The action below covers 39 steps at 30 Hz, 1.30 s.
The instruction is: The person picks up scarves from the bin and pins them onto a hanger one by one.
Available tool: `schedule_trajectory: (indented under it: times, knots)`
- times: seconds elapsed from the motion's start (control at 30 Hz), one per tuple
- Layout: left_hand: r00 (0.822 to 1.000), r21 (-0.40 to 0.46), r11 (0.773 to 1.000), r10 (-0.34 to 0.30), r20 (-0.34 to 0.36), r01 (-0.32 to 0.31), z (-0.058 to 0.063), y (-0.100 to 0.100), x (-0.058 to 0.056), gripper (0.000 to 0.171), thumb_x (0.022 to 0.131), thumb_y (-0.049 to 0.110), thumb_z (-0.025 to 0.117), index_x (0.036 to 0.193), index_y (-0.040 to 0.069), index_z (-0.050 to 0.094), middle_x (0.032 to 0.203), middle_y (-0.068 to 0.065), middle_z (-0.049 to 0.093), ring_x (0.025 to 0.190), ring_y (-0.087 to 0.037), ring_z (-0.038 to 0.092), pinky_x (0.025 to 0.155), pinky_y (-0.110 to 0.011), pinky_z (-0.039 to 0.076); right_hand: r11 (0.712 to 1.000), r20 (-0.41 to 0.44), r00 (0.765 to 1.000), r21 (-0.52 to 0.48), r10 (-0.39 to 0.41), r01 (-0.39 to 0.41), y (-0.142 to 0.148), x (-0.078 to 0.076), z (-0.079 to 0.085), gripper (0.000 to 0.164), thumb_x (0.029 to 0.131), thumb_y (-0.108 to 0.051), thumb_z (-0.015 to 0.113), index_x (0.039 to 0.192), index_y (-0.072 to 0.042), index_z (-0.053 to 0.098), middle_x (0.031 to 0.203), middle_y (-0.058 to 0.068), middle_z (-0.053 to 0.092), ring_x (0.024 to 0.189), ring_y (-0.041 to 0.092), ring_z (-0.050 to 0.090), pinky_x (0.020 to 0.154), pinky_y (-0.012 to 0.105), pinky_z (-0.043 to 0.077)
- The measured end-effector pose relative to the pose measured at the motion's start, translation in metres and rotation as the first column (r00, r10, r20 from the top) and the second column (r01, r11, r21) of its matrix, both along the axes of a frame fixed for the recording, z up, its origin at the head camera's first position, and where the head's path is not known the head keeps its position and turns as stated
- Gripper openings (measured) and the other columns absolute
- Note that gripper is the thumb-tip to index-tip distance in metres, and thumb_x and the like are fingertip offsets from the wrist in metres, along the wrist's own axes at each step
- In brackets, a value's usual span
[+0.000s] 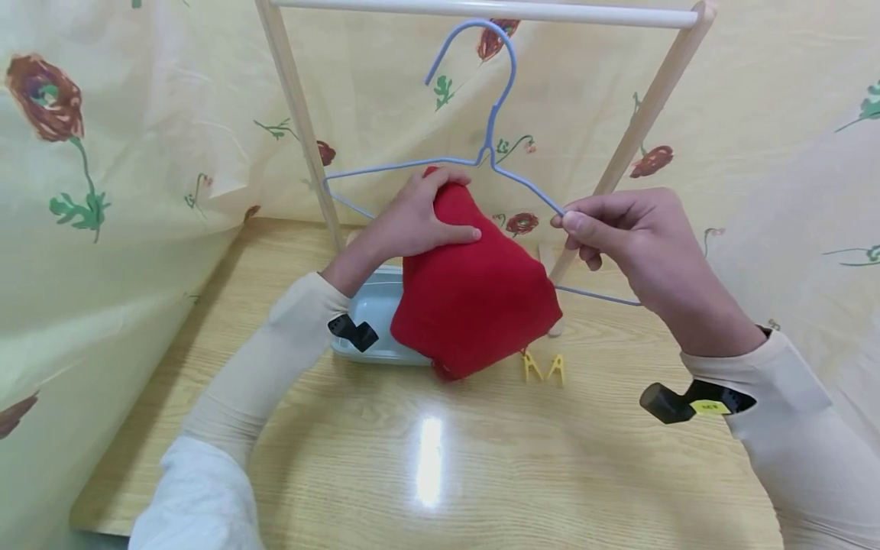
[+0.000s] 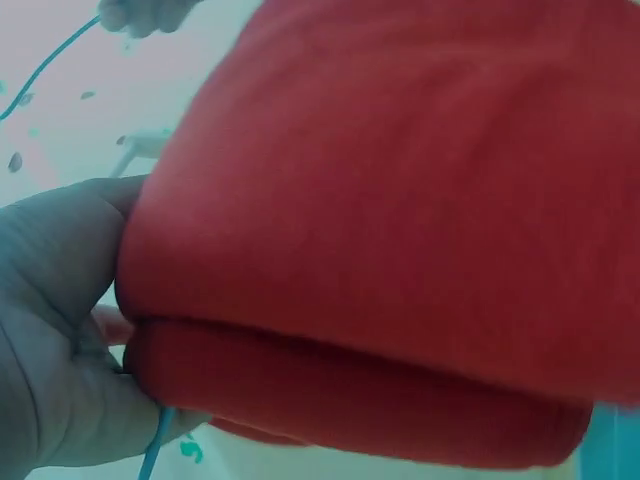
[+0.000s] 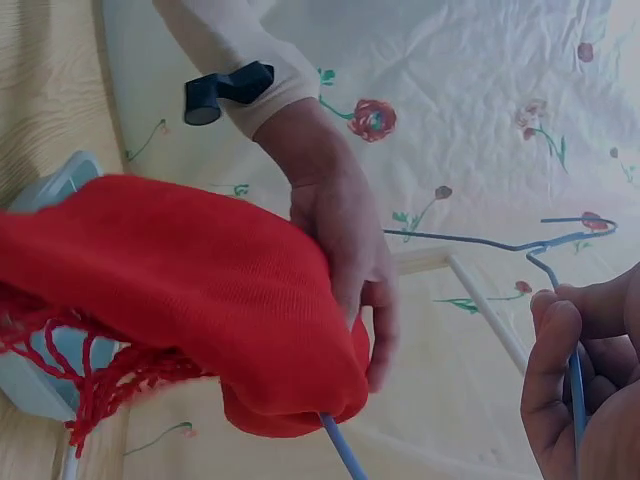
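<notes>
A red fringed scarf (image 1: 481, 298) is folded over the lower bar of a blue wire hanger (image 1: 491, 126). My left hand (image 1: 422, 221) grips the scarf near its top fold, thumb across the front. In the left wrist view the layered scarf (image 2: 380, 200) fills most of the picture, with the hanger's wire coming out beneath the hand. Tasselled fringe (image 3: 100, 380) dangles from one end in the right wrist view. My right hand (image 1: 639, 237) pinches the hanger's right shoulder between thumb and fingers. The hook stands upright, below the rack's rail.
Behind the hanger rises a rack with a white rail (image 1: 481, 8) and wooden legs (image 1: 646, 107). A light-blue basin (image 1: 378, 351) stands on the wooden table (image 1: 344, 458), partly behind the scarf. Two yellow clothespins (image 1: 555, 369) lie right of it. Floral sheeting (image 1: 137, 229) surrounds the table.
</notes>
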State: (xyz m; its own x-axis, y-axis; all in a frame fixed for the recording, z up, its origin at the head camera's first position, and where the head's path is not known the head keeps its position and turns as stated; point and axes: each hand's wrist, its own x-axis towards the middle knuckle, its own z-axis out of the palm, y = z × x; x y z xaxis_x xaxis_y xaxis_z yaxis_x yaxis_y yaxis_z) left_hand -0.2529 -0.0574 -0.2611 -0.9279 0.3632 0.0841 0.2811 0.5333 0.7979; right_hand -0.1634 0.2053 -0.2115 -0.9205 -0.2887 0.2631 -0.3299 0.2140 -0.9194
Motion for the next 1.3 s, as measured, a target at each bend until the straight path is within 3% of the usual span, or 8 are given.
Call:
schedule_trajectory:
  times: [0.2,0.3,0.43,0.5,0.57,0.77,1.07,1.3]
  knots:
    - [0.989,-0.272,0.953,0.113,-0.099,-0.137,0.0,0.005,0.006,0.081,0.072,0.047,0.08,0.14,0.031,0.039,0.137,-0.006,0.036,0.119,-0.019,0.041,0.076,-0.03,0.054,0.998,0.016,1.0,-0.058,0.026,-0.025,-0.002,-0.001,-0.002,0.016,0.088,-0.006,0.067,0.098,0.006,0.071,0.074,0.009,0.065,0.058,0.017,0.054,0.054,0.022,0.048]
    - [0.969,-0.447,0.885,0.021,-0.245,-0.131,-0.001,0.01,0.01,0.073,0.077,0.048,0.074,0.14,0.031,0.042,0.14,-0.006,0.038,0.123,-0.021,0.039,0.087,-0.036,0.048,0.998,0.028,0.999,-0.06,0.031,-0.03,-0.003,-0.001,-0.004,0.014,0.088,-0.005,0.068,0.097,0.004,0.072,0.074,0.008,0.065,0.058,0.017,0.054,0.054,0.023,0.048]
    - [0.838,-0.51,0.847,-0.383,-0.389,0.151,-0.003,0.018,0.015,0.037,0.092,0.029,0.061,0.129,0.019,0.057,0.127,-0.001,0.056,0.115,-0.014,0.051,0.093,-0.033,0.043,0.999,0.04,0.999,-0.036,0.013,-0.012,-0.004,-0.003,-0.006,0.013,0.088,-0.007,0.069,0.096,0.002,0.073,0.074,0.007,0.066,0.058,0.018,0.054,0.055,0.024,0.048]
    - [0.757,-0.493,0.798,-0.548,-0.356,0.346,-0.003,0.023,0.018,0.03,0.095,0.028,0.056,0.122,0.016,0.062,0.119,0.004,0.062,0.107,-0.007,0.056,0.093,-0.026,0.044,1.0,0.046,0.999,-0.015,-0.002,0.002,-0.005,-0.003,-0.006,0.013,0.088,-0.009,0.069,0.096,0.001,0.073,0.074,0.007,0.066,0.059,0.019,0.055,0.055,0.024,0.048]
    - [0.728,-0.442,0.75,-0.633,-0.263,0.492,-0.003,0.027,0.02,0.036,0.094,0.039,0.055,0.121,0.016,0.062,0.112,0.009,0.065,0.099,0.0,0.058,0.09,-0.019,0.045,1.0,0.054,0.998,-0.014,-0.006,0.007,-0.006,-0.002,-0.007,0.014,0.087,-0.009,0.069,0.096,0.001,0.073,0.075,0.007,0.066,0.059,0.019,0.055,0.056,0.025,0.049]
    - [0.72,-0.344,0.707,-0.684,-0.114,0.618,-0.006,0.028,0.021,0.042,0.084,0.052,0.067,0.114,0.022,0.067,0.098,0.015,0.064,0.085,-0.001,0.059,0.077,-0.019,0.049,0.999,0.024,1.0,0.039,-0.012,0.011,-0.008,0.003,-0.006,0.015,0.088,-0.01,0.069,0.096,0.003,0.072,0.074,0.007,0.066,0.058,0.018,0.054,0.055,0.024,0.048]
    - [0.704,-0.257,0.745,-0.667,-0.246,0.616,-0.013,0.027,0.021,0.014,0.091,0.027,0.066,0.097,0.016,0.071,0.083,0.007,0.062,0.073,-0.007,0.055,0.067,-0.023,0.047,0.993,0.021,0.999,0.109,0.035,-0.037,-0.01,0.004,-0.012,0.01,0.088,-0.009,0.068,0.094,-0.002,0.073,0.071,0.006,0.064,0.058,0.017,0.054,0.053,0.025,0.045]
    - [0.798,-0.048,0.831,-0.547,-0.253,0.555,-0.012,0.02,0.024,0.013,0.096,0.024,0.057,0.1,0.014,0.064,0.086,0.004,0.062,0.073,-0.011,0.059,0.071,-0.026,0.049,0.985,0.012,0.998,0.161,0.056,-0.058,-0.012,0.004,-0.016,0.014,0.09,-0.01,0.067,0.096,0.0,0.072,0.072,0.007,0.064,0.059,0.018,0.056,0.054,0.025,0.047]
